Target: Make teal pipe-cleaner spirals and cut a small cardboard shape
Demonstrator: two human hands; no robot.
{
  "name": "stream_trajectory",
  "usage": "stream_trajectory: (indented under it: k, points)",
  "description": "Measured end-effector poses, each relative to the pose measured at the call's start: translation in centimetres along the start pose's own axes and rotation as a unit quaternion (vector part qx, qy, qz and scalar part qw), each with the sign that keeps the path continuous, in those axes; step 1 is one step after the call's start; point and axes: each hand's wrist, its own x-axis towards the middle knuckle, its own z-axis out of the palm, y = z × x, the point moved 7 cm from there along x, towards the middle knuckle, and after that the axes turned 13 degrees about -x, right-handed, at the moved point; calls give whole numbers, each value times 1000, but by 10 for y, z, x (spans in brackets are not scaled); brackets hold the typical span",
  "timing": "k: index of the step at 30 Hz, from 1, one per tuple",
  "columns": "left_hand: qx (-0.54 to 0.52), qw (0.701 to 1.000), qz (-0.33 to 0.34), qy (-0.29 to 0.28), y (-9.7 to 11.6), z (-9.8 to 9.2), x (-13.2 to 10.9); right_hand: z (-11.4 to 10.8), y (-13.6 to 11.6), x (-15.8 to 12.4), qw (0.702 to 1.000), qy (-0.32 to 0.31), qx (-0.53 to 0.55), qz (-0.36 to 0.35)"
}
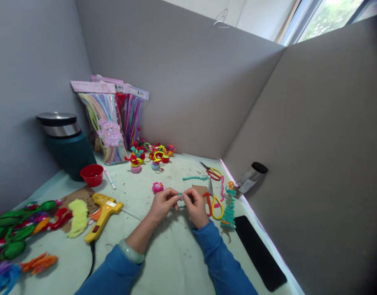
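Observation:
My left hand (163, 203) and my right hand (194, 205) meet over the table, fingertips pinched together. Between them shows a small teal piece of pipe cleaner (180, 194); the fingers hide most of it. A pink pipe-cleaner ball (157, 187) sits just beyond my left hand. Beside my right hand lie scissors with red and yellow handles (217, 209), their blades over a piece of brown cardboard (200, 189). Farther back are a twisted teal pipe cleaner (195, 178) and a second pair of scissors (214, 174).
A yellow glue gun (104, 215) with a cord lies left. Behind it stand a red cup (92, 175), a teal bottle (70, 151) and bagged pipe cleaners (105, 123). Small colourful figures (157, 155) are at the back. A black strip (260, 252) and teal pipe-cleaner coils (229, 209) lie right.

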Motion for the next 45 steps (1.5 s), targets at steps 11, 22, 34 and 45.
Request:
stream_trajectory:
  k: [11,22,34,45]
  points:
    - [-8,1000,6,14,8,2,0,9,17,2,992,-42,104,56]
    - [-71,990,-34,115,1,-20,2,35,15,-8,934,-184,268,147]
    - [-90,985,-58,136,-3,-24,1,17,9,0,953,-135,254,91]
    - [-174,970,-115,126,-12,-22,0,14,16,0,940,-120,296,119]
